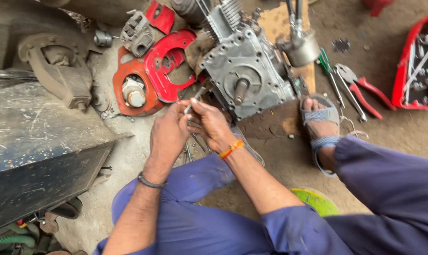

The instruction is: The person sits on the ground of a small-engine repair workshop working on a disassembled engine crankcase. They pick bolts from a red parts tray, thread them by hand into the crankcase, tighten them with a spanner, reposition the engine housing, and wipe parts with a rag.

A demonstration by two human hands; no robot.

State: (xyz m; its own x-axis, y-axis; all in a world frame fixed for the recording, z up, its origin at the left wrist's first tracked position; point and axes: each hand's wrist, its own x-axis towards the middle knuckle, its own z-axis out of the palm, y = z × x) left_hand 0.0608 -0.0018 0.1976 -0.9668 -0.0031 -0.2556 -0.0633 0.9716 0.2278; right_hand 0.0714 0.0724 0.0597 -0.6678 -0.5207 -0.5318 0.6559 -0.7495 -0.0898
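Note:
My left hand [167,133] and my right hand [212,123] meet in front of a grey engine block [246,74] with a protruding shaft. Both hands pinch a thin metal tool [193,102], a small slim piece that points up toward the block's lower left corner. My left wrist wears a dark band, my right wrist an orange thread. I sit low in blue work clothes, with my sandalled foot [320,123] beside the engine on a wooden board [281,28].
Red metal covers [165,66] and a round orange-red housing [134,92] lie left of the engine. Red-handled pliers [365,92] and a green-handled screwdriver [328,66] lie to the right. A red tray [418,66] holds several tools. A dark machine body [39,141] fills the left.

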